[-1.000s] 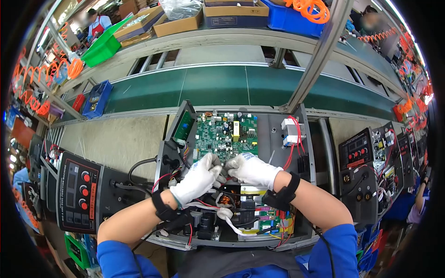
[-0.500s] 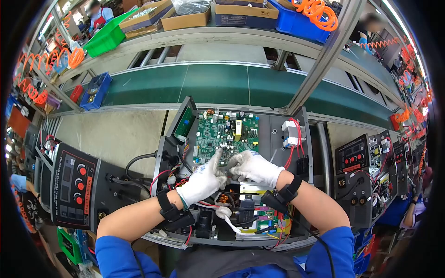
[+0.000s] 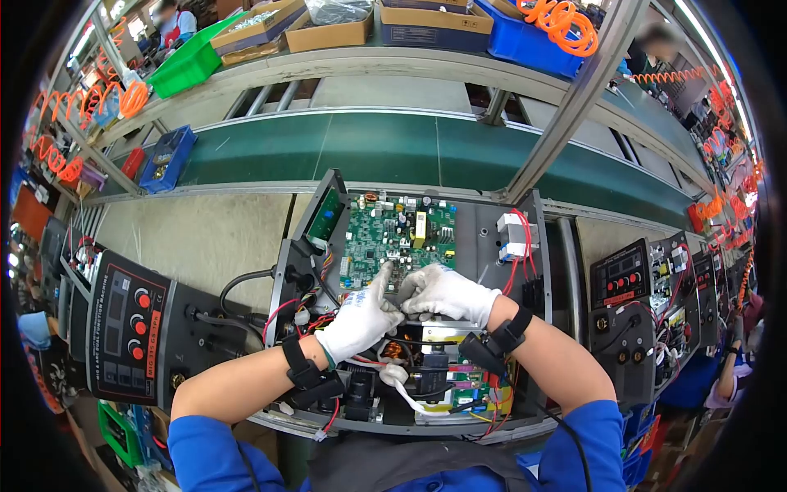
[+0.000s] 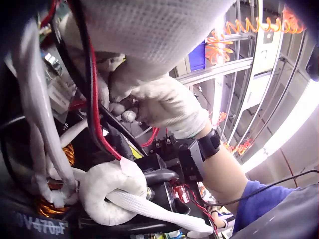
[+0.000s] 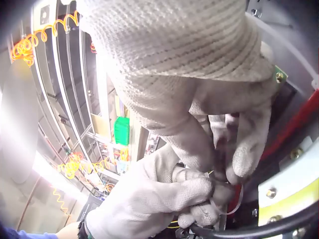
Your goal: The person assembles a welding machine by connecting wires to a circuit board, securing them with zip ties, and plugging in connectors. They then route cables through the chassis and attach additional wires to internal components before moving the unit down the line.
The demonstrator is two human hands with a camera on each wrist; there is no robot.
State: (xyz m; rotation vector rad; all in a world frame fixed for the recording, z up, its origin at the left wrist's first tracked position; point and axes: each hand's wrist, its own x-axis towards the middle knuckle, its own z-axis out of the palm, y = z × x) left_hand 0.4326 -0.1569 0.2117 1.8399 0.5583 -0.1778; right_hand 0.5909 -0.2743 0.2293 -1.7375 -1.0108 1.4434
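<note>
Both hands wear white knitted gloves and meet over the open machine chassis (image 3: 537, 328), at the near edge of the green circuit board (image 3: 361, 238). My left hand (image 3: 365, 316) has curled fingers at a bundle of wires, its index finger pointing up the board. Close against it, my right hand (image 3: 451, 295) pinches with thumb and fingers. A thin whitish loop, looking like a cable tie (image 5: 239, 204), shows beneath the right fingertips. The pinched spot is mostly hidden by the gloves. Black and red wires (image 4: 93, 99) run up past the left hand.
A white-wrapped ring coil (image 4: 94, 199) and a black cable (image 5: 264, 230) lie near the hands. Red wires (image 3: 525, 238) rise at the chassis's right. A black control panel (image 3: 127, 328) stands left, similar units (image 3: 623, 287) right. Beyond runs a green conveyor (image 3: 377, 152).
The left hand has turned so its index finger points up the board. The right hand has stayed beside it, fingers still pinched. The head view has shifted slightly.
</note>
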